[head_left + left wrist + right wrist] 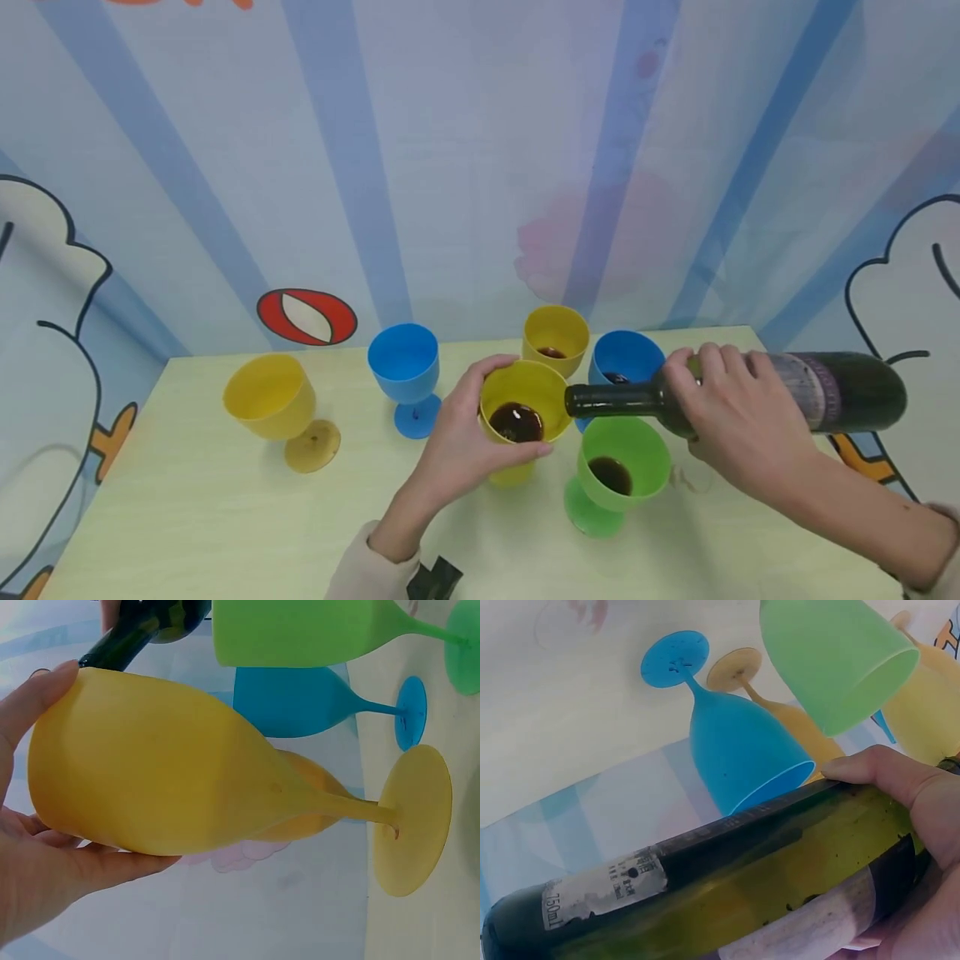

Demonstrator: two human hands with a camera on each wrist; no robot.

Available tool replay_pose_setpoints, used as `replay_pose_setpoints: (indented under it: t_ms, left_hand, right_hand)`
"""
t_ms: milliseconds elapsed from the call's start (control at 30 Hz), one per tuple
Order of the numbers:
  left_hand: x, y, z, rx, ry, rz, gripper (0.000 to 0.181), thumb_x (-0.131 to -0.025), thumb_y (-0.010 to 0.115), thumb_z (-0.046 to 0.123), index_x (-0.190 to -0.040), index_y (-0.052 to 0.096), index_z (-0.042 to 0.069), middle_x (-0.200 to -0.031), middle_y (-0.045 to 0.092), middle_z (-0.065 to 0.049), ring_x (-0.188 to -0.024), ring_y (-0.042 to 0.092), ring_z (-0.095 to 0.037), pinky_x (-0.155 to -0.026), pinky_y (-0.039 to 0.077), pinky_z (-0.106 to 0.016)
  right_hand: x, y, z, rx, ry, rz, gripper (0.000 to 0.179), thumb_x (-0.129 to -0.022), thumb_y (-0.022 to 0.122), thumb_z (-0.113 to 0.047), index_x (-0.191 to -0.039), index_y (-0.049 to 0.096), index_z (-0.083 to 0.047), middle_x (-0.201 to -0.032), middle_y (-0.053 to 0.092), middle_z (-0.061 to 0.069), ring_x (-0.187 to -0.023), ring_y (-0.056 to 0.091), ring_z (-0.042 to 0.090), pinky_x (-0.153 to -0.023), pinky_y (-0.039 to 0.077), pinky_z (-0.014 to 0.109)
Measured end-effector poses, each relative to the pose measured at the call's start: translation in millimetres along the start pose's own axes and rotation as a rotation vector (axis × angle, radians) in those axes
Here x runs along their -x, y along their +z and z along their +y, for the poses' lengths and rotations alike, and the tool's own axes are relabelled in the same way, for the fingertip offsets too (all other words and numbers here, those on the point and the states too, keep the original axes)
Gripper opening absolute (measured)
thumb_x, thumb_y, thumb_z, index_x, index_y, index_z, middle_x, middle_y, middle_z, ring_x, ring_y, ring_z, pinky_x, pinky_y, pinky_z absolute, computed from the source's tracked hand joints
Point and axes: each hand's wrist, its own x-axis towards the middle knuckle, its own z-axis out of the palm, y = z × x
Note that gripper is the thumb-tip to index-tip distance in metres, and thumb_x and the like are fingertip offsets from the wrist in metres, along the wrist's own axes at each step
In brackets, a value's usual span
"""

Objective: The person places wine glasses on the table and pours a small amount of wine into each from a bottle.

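Note:
My left hand (461,437) grips the bowl of a yellow wine goblet (165,765), thumb on the near side and fingers round the far side. Dark liquid (517,422) lies in that goblet. My right hand (738,417) holds a dark green wine bottle (862,392) tilted nearly level, its mouth at the yellow goblet's right rim. No stream of liquid shows at the mouth. Just below the bottle neck stands a green goblet (630,454) with dark liquid in it. Partly behind the neck is a blue goblet (626,354), also holding some.
Another yellow goblet (555,329) with dark liquid stands at the back. To the left are a blue goblet (405,367) and a yellow goblet (270,400), with no liquid visible inside. The pale table (187,517) ends against a striped backdrop (465,167).

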Motion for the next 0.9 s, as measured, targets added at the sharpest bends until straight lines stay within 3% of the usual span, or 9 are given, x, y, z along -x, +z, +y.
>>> replay_pose_setpoints:
  t_ms: [567,900]
  left_hand:
    - [-3.2,0.3,-25.6,-0.039,-0.087,-0.041,0.081,-0.065,0.083,0.029,-0.132,0.039,0.014,-0.127,0.046,-0.001,-0.11,0.046,-0.02,-0.091,0.042,-0.041]
    - [-4.5,3.9,-46.0,-0.027,-0.091,-0.057,0.078,-0.068,0.081,0.029,-0.131,0.038,0.011,-0.125,0.047,-0.003,-0.11,0.046,-0.022,-0.092,0.041,-0.042]
  right_hand:
    - [8.8,7,19,-0.169,0.126,-0.058,0.069,-0.048,0.083,-0.025,-0.097,0.043,0.003,-0.083,0.051,0.023,-0.071,0.051,0.037,-0.054,0.041,0.047]
    - [14.7,13,31,-0.313,0.23,-0.102,0.067,-0.052,0.083,-0.026,-0.096,0.041,0.003,-0.073,0.047,0.013,-0.058,0.044,0.023,-0.047,0.034,0.037]
